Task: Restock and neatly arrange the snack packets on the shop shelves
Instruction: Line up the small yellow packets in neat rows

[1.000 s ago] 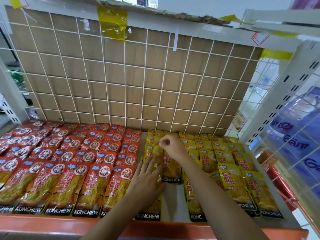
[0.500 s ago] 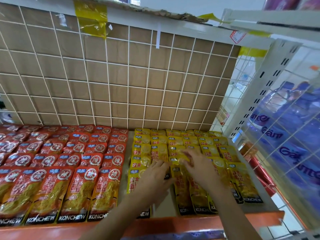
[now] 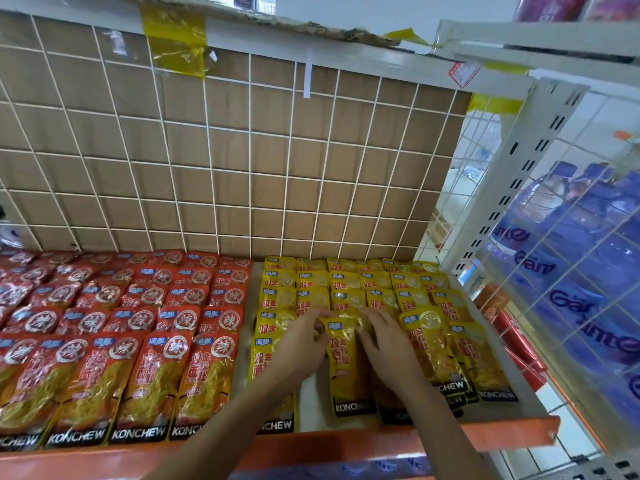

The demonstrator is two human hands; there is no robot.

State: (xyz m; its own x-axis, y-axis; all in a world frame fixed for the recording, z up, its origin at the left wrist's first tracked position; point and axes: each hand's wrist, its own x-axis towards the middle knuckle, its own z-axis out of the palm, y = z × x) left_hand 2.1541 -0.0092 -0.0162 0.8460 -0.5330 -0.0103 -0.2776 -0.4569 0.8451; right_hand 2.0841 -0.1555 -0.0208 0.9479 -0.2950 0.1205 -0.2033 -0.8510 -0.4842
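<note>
Yellow KONCHEW snack packets (image 3: 377,285) lie in overlapping rows on the right half of the shelf (image 3: 512,436). Red packets (image 3: 145,327) fill the left half. One yellow packet (image 3: 346,365) lies in the front row of the second column. My left hand (image 3: 298,344) pinches its upper left corner. My right hand (image 3: 384,344) grips its upper right edge with curled fingers. Both forearms reach in from the bottom of the view.
A cardboard-backed white wire grid (image 3: 242,161) closes the back of the shelf. An orange lip runs along the front edge. At right a white slotted upright (image 3: 519,174) and wire mesh hold blue wrapped bottle packs (image 3: 581,271).
Both hands came together on one yellow packet in the front row; a second ago the right hand reached toward the back rows. The view has shifted right.
</note>
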